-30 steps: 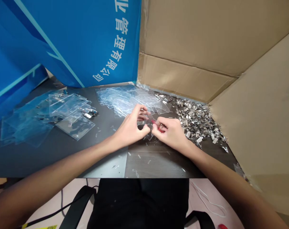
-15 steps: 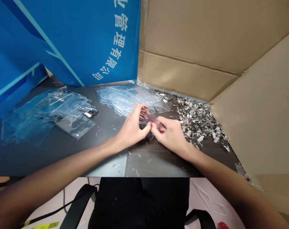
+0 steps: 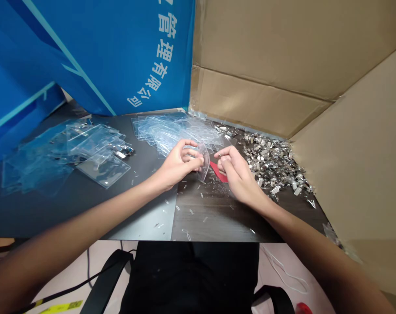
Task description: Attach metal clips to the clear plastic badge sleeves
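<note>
My left hand (image 3: pixel 184 162) pinches a clear plastic badge sleeve (image 3: pixel 203 163) between thumb and fingers. The sleeve is bent into a curve and stands off the table. Just to its right, my right hand (image 3: pixel 236 171) is closed, thumb against curled fingers, apart from the sleeve. A tiny shiny bit shows by its index finger, too small to name. A flat red piece (image 3: pixel 219 172) shows beside and partly behind the right hand; whether the hand grips it is hidden. Small clear plastic slivers (image 3: pixel 191 212) lie scattered under and in front of both hands.
Clear sleeves (image 3: pixel 165 131) are heaped behind my hands. At left lies another pile of sleeves (image 3: pixel 103 170), some with metal clips. Many loose metal clips (image 3: pixel 272 161) cover the right side. A blue panel (image 3: pixel 119 52) and cardboard walls (image 3: pixel 256 100) bound the table.
My hands, together on the sleeve before, have parted. The right hand has let go of the sleeve and drawn back right. The sleeve stays in my left hand; more of the red piece shows.
</note>
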Action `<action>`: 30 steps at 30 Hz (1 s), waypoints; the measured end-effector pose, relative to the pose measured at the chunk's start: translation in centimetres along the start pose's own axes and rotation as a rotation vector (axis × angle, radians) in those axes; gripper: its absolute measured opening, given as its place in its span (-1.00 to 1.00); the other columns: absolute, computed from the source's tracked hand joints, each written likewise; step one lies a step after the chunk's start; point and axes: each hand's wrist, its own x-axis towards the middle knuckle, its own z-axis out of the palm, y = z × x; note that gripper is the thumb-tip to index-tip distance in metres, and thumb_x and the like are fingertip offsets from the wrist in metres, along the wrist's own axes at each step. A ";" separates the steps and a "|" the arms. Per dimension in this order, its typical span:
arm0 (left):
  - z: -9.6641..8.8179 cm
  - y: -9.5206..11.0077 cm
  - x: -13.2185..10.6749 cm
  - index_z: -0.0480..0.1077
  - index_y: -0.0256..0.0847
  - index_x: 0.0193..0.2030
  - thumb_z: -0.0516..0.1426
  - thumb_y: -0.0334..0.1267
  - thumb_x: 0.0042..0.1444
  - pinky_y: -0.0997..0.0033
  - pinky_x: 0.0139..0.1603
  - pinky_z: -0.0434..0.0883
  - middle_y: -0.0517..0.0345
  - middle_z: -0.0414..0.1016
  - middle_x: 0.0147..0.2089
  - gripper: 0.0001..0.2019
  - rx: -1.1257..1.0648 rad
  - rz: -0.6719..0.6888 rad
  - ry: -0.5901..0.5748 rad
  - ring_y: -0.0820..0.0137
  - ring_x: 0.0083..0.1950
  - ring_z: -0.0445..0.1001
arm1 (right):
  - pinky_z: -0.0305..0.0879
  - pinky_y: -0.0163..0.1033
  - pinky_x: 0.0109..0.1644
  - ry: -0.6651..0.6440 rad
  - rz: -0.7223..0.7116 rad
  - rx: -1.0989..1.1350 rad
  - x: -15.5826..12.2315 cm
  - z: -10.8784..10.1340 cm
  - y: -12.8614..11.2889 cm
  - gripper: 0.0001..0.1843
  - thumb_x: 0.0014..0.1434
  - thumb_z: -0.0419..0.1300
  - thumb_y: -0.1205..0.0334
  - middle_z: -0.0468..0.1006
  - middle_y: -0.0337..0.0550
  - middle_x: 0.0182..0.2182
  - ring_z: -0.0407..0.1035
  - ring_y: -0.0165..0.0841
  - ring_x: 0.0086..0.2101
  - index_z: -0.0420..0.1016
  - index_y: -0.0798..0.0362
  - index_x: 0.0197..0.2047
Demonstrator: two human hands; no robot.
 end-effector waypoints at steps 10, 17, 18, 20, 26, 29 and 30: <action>-0.3 -0.4 0.1 0.33 -0.17 0.15 0.43 -0.29 0.11 0.35 -0.13 0.53 0.15 0.60 -0.10 -0.47 0.100 0.095 0.021 0.42 -0.21 0.57 | -0.03 -0.27 -0.43 -0.288 0.116 0.421 1.3 0.6 0.7 -0.72 0.43 0.32 -0.03 0.20 -0.51 -0.55 0.00 -0.48 -0.55 0.37 -0.06 -0.16; -0.4 -0.2 0.0 0.31 -0.16 0.16 0.44 -0.24 0.09 0.30 -0.05 0.46 0.16 0.54 -0.10 -0.43 0.174 0.134 0.026 0.39 -0.16 0.49 | 0.17 -0.29 -0.44 -0.195 0.183 0.353 1.1 0.5 0.0 -0.56 0.31 0.49 -0.17 0.41 -0.43 -0.56 0.23 -0.47 -0.56 0.47 -0.02 -0.20; -0.4 -0.1 -0.1 0.30 -0.16 0.17 0.44 -0.23 0.07 0.29 -0.05 0.45 0.16 0.53 -0.09 -0.41 0.184 0.146 0.031 0.38 -0.14 0.48 | 0.21 -0.28 -0.43 -0.174 0.203 0.323 1.1 0.4 0.1 -0.53 0.28 0.51 -0.19 0.46 -0.40 -0.55 0.28 -0.46 -0.55 0.48 -0.01 -0.22; -0.4 -0.1 -0.1 0.30 -0.15 0.20 0.47 -0.21 0.04 0.27 -0.05 0.43 0.18 0.48 -0.11 -0.35 0.184 0.153 0.042 0.35 -0.11 0.46 | 0.24 -0.27 -0.41 -0.141 0.225 0.273 1.2 0.3 0.1 -0.51 0.21 0.56 -0.21 0.51 -0.34 -0.54 0.33 -0.44 -0.53 0.52 0.01 -0.25; -0.5 0.2 -0.1 0.23 -0.06 0.37 0.58 -0.12 -0.04 0.31 -0.18 0.29 0.29 0.33 -0.16 -0.09 -0.045 -0.015 -0.100 0.43 -0.27 0.33 | 0.31 -0.26 -0.31 -0.200 0.233 0.434 1.2 0.1 -0.5 -0.61 0.21 0.56 -0.10 0.56 -0.29 -0.48 0.39 -0.42 -0.44 0.61 0.03 -0.26; -0.6 0.4 0.0 0.22 -0.03 0.38 0.63 -0.17 -0.12 0.34 -0.16 0.27 0.27 0.33 -0.13 -0.01 -0.083 -0.016 -0.159 0.46 -0.24 0.32 | 0.35 -0.26 -0.28 -0.242 0.249 0.522 1.1 0.0 -0.7 -0.67 0.21 0.56 -0.03 0.58 -0.27 -0.44 0.44 -0.41 -0.40 0.62 0.01 -0.26; -0.7 0.5 0.0 0.23 -0.03 0.38 0.64 -0.17 -0.12 0.34 -0.16 0.26 0.27 0.32 -0.13 -0.01 -0.079 -0.015 -0.175 0.46 -0.24 0.31 | 0.35 -0.26 -0.29 -0.244 0.242 0.531 1.0 0.0 -0.7 -0.69 0.21 0.55 0.00 0.59 -0.27 -0.44 0.45 -0.41 -0.41 0.62 0.01 -0.26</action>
